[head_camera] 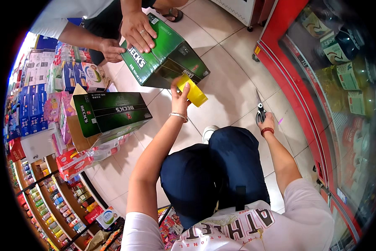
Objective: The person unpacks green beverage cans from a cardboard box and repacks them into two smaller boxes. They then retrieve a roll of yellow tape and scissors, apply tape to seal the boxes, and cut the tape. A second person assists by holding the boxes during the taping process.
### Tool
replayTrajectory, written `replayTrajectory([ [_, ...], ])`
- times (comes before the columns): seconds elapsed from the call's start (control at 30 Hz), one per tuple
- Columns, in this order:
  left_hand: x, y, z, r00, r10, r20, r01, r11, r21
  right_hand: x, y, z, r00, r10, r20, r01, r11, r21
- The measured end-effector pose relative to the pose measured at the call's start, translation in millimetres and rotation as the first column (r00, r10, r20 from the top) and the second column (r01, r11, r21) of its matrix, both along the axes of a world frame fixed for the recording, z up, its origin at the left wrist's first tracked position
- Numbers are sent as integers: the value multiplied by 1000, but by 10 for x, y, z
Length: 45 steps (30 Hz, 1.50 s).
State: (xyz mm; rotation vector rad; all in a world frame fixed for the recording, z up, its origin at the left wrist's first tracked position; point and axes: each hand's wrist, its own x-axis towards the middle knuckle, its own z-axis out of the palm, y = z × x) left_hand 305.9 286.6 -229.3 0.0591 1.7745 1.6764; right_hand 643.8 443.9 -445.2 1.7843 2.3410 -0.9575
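My left hand (180, 97) holds a roll of yellow adhesive tape (194, 93) near the lower side of a green Beck's beer carton (172, 44). Whether the tape touches the carton, I cannot tell. Down by the floor on my right side, my right hand (266, 121) grips a pair of scissors (260, 109) with black and white handles. Their blades point away from me over the tiles. Another person's hands press on the carton, one flat on its top (138, 31) and one at its left edge (112, 50).
A second Beck's carton (119, 114) with raised cardboard flaps stands left, beside stacked drink boxes (34, 109). Shelves of small goods (50, 204) fill the lower left. A red-framed glass cooler (288, 81) runs along the right. A pink scrap (280, 121) lies on the tiled floor (228, 75).
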Motion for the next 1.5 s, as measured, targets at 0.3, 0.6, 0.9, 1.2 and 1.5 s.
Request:
replayTrajectory([
  [0.3, 78, -100, -156, 998, 48, -40, -42, 990, 132, -376, 579, 1106, 862, -283, -421, -265, 457, -849],
  [0.6, 36, 91, -301, 968, 136, -211, -111, 985, 130, -1791, 1408, 2713, 451, 688, -568, -861, 503, -75],
  [0.9, 85, 185, -195, 966, 142, -217, -115, 984, 134, -2795, 1427, 2794, 232, 866, -442, -972, 228, -62],
  [1.2, 87, 147, -183, 968, 145, -207, -122, 985, 119, -3287, 1294, 2864, 152, 885, -441, -988, 117, -104],
  [1.5, 62, 99, -385, 941, 164, -295, -128, 982, 136, -3348, 1261, 2994, 185, 910, -372, -973, 117, -198],
])
